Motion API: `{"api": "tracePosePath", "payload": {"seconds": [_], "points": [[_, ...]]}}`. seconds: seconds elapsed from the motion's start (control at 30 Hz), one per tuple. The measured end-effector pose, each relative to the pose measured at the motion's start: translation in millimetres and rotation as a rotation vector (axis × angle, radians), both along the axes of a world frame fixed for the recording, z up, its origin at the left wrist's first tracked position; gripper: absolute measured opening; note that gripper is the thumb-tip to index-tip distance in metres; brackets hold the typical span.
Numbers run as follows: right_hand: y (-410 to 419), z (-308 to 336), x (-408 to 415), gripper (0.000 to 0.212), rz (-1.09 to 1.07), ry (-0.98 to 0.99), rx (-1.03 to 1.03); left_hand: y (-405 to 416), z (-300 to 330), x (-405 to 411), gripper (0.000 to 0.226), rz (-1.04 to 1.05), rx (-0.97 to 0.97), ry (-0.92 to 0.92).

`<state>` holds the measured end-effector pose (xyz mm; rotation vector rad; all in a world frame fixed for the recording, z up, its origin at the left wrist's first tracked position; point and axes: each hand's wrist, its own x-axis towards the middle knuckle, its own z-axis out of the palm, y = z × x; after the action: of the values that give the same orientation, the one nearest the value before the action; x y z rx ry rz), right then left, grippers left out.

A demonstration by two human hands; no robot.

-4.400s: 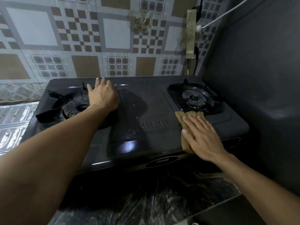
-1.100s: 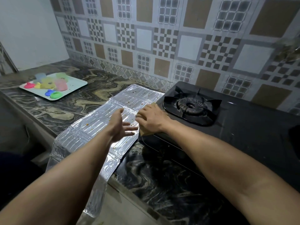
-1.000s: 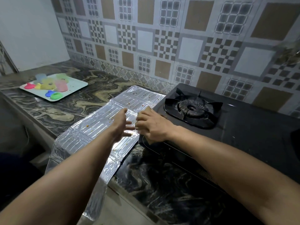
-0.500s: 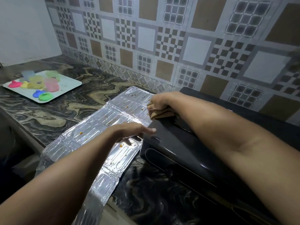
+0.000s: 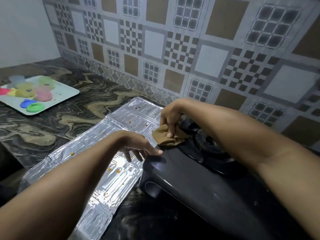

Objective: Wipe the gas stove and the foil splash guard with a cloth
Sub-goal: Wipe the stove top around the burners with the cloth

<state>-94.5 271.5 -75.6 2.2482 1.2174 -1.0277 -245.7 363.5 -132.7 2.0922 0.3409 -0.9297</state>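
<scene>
Lifted off the stove (image 5: 199, 184), right hand (image 5: 170, 116) pinches cloth (image 5: 166, 137); left hand (image 5: 138, 148) open; no readable writing.

You've got dim light — bright glare on the foil splash guard (image 5: 110, 172), left hand (image 5: 138, 148) blurry, wall lines bend w/ the wide lens.

Shiny crinkled foil splash guard (image 5: 97, 153), glossy black stove (image 5: 199, 184)

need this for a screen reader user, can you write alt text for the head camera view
A person's right hand presses a brown cloth onto the left edge of a black gas stove, while the open left hand hovers over a spattered foil splash guard lying flat on the marbled counter beside it.
</scene>
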Motion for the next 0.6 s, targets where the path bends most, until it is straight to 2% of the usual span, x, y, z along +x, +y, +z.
{"api": "tracePosePath", "payload": {"seconds": [0.07, 0.2, 0.33, 0.4, 0.47, 0.53, 0.6], "points": [[5.2, -5.0, 12.5, 0.025, 0.010, 0.029, -0.010, -2.1, -0.2, 9.3, 0.071, 0.043, 0.010, -0.019], [11.9, -6.9, 34.8, 0.008, 0.075, -0.028, 0.003, -9.6, 2.5, 26.2, 0.068, 0.074, 0.000, -0.047], [4.4, 3.6, 65.0, 0.010, 0.125, -0.128, -0.019, -19.4, 6.2, 42.6, 0.065, 0.103, -0.025, -0.071], [-3.6, 6.2, 80.9, 0.019, 0.136, -0.171, -0.013, -23.7, 8.4, 50.7, 0.067, 0.139, -0.043, -0.092], [-11.4, 7.3, 95.3, 0.024, 0.144, -0.172, 0.010, -25.7, 10.2, 58.9, 0.076, 0.175, -0.057, -0.100], [-18.8, 6.9, 111.8, 0.031, 0.094, -0.144, 0.068, -29.2, 12.4, 71.3, 0.097, 0.260, -0.049, -0.111], [-27.0, 6.4, 123.7, 0.031, 0.032, -0.146, 0.140, -39.3, 16.3, 84.6, 0.094, 0.343, -0.021, -0.201]]}}
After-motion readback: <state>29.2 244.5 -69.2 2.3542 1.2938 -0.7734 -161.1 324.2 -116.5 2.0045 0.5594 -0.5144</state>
